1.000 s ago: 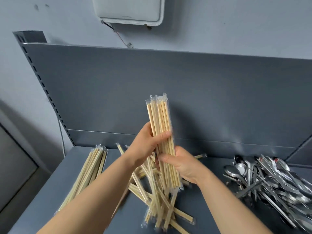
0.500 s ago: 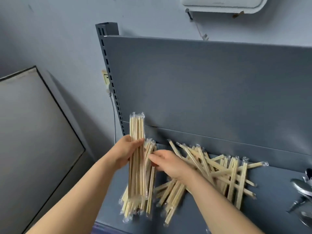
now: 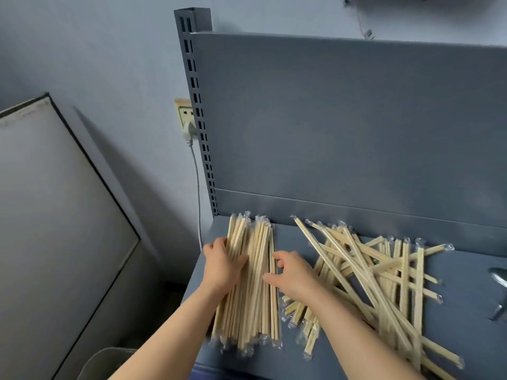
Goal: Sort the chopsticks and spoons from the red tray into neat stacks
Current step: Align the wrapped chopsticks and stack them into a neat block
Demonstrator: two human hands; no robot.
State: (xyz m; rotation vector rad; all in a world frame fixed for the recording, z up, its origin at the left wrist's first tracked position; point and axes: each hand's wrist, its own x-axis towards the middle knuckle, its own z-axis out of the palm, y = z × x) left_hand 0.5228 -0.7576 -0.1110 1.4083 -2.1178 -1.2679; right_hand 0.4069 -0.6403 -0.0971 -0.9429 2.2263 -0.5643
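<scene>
A neat stack of plastic-wrapped wooden chopsticks lies lengthwise at the left end of the grey shelf. My left hand rests flat on the stack's left side. My right hand touches the stack's right edge with its fingertips, and its forearm crosses a loose, criss-crossed pile of wrapped chopsticks to the right. One metal spoon shows at the far right edge. No red tray is in view.
The shelf's back panel rises behind the chopsticks, with a slotted upright post at its left. A wall socket with plug and cable sits beside the post. A grey cabinet and a bin rim lie left of the shelf.
The bundle my left hand held upright now lies on the neat stack. Both hands have come down onto the stack's two sides. My view has shifted left.
</scene>
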